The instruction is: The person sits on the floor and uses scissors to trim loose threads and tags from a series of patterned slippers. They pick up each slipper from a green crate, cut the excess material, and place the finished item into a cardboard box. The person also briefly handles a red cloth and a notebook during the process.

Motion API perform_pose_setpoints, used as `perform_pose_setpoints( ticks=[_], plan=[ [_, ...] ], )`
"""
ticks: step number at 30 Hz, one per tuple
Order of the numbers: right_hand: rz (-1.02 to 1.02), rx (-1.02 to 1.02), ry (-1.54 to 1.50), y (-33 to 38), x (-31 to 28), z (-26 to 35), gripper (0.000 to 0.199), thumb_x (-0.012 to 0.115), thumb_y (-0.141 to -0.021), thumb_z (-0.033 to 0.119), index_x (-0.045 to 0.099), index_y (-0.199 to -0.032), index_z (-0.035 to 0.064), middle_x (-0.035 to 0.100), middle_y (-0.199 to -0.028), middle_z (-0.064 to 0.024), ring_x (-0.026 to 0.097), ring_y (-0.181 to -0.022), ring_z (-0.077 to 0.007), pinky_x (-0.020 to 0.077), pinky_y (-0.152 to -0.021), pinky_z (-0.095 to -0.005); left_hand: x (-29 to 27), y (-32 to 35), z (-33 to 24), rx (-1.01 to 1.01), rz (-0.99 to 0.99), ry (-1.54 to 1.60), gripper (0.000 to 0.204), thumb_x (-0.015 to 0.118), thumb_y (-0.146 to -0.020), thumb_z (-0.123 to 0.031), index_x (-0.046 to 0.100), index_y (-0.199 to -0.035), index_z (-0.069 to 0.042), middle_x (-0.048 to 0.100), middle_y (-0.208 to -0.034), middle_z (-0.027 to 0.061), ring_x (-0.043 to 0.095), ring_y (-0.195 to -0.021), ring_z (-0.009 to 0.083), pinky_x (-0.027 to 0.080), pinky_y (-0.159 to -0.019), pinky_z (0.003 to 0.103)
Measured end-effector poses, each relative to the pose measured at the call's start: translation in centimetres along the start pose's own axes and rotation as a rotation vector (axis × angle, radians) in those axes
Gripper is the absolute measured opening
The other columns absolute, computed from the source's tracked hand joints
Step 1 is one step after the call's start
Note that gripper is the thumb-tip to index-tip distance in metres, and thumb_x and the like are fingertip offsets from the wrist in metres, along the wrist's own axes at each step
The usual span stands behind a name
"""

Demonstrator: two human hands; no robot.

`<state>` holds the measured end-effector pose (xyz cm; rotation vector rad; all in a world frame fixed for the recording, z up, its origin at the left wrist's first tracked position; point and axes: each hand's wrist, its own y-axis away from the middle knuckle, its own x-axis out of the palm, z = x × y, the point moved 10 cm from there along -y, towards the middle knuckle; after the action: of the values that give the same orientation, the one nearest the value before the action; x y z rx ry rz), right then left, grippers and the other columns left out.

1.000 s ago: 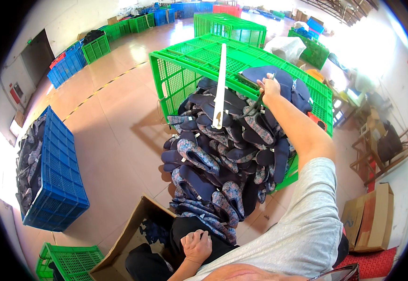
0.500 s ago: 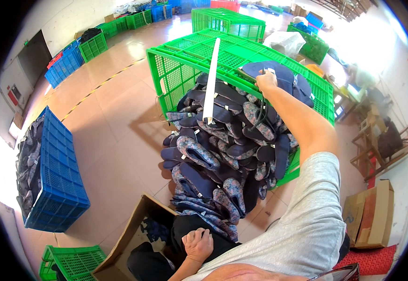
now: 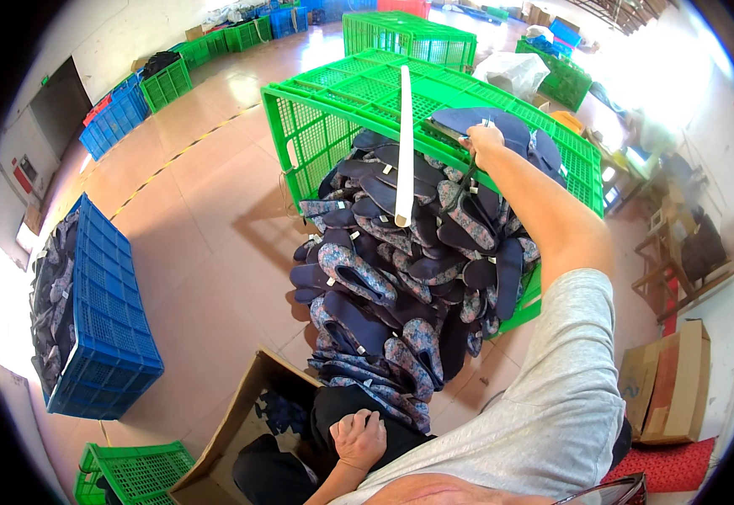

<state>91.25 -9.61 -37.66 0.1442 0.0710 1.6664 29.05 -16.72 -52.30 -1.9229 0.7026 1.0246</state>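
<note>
A heap of navy slippers (image 3: 367, 318) with floral linings spills from a green crate (image 3: 325, 88) lying on its side. My right arm stretches over the heap. At the crate's upper edge my right hand (image 3: 486, 145) is closed, beside navy slippers (image 3: 493, 124) lying on top of the crate. A dark strand hangs below its fingers; what they grip is hidden. My left hand (image 3: 359, 439) rests on my dark-trousered knee (image 3: 333, 406), its fingers loosely bent and apart, holding nothing. Stacked slippers (image 3: 367, 387) lie just beyond that knee.
A long white strip (image 3: 405, 151) hangs in front of the crate. An open cardboard box (image 3: 215, 450) stands by my legs at lower left. A full blue crate (image 3: 110, 311) stands at left, another green crate (image 3: 135, 471) at bottom left. A carton (image 3: 666, 383) sits at right.
The white strip has swung to the right. My right hand has shifted slightly at the crate's edge, and the dark strand beneath it hangs differently. My left hand stays on the knee.
</note>
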Motion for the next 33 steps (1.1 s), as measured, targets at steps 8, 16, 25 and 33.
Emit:
perform_pose_setpoints(
  ticks=[8, 16, 25, 33],
  plan=[
    [0.095, -0.420, 1.002, -0.6, 1.6, 2.3, 0.031, 0.062, -0.089, 0.032, 0.068, -0.109, 0.0090, 0.070, -0.100, -0.0193, 0.068, -0.094, -0.0359, 0.0530, -0.083, -0.0447, 0.4, 0.0, -0.1, -0.003, 0.001, -0.003, 0.022, 0.075, -0.071, -0.022, 0.073, -0.092, -0.017, 0.060, -0.100, -0.0051, 0.052, -0.096, 0.0174, 0.036, -0.080, 0.038],
    [0.029, -0.872, 1.270, 8.3, 3.7, 6.7, 0.042, 0.068, -0.088, 0.039, 0.060, -0.117, 0.0107, 0.060, -0.116, -0.0178, 0.061, -0.112, -0.0349, 0.0518, -0.089, -0.0452, 0.3, -0.3, -0.1, -0.002, 0.008, 0.000, 0.023, 0.075, -0.071, -0.021, 0.073, -0.092, -0.016, 0.060, -0.099, -0.0046, 0.052, -0.095, 0.0176, 0.036, -0.080, 0.038],
    [-0.163, -0.590, 0.818, 2.1, 0.4, 5.2, 0.029, 0.061, -0.092, 0.034, 0.064, -0.112, 0.0130, 0.067, -0.106, -0.0172, 0.066, -0.098, -0.0359, 0.0504, -0.085, -0.0470, 0.6, -0.5, -0.3, -0.015, 0.014, -0.020, 0.024, 0.075, -0.070, -0.023, 0.074, -0.093, -0.016, 0.060, -0.100, -0.0047, 0.052, -0.096, 0.0184, 0.036, -0.081, 0.039],
    [-0.341, -0.706, 0.151, 0.4, -4.1, 5.2, 0.017, 0.056, -0.095, 0.020, 0.055, -0.106, 0.0063, 0.072, -0.080, -0.0102, 0.067, -0.086, -0.0336, 0.0476, -0.077, -0.0452, 1.1, -0.5, -0.4, -0.007, 0.033, -0.017, 0.027, 0.075, -0.068, -0.023, 0.074, -0.094, -0.016, 0.060, -0.100, -0.0043, 0.053, -0.096, 0.0193, 0.037, -0.082, 0.039]
  ],
)
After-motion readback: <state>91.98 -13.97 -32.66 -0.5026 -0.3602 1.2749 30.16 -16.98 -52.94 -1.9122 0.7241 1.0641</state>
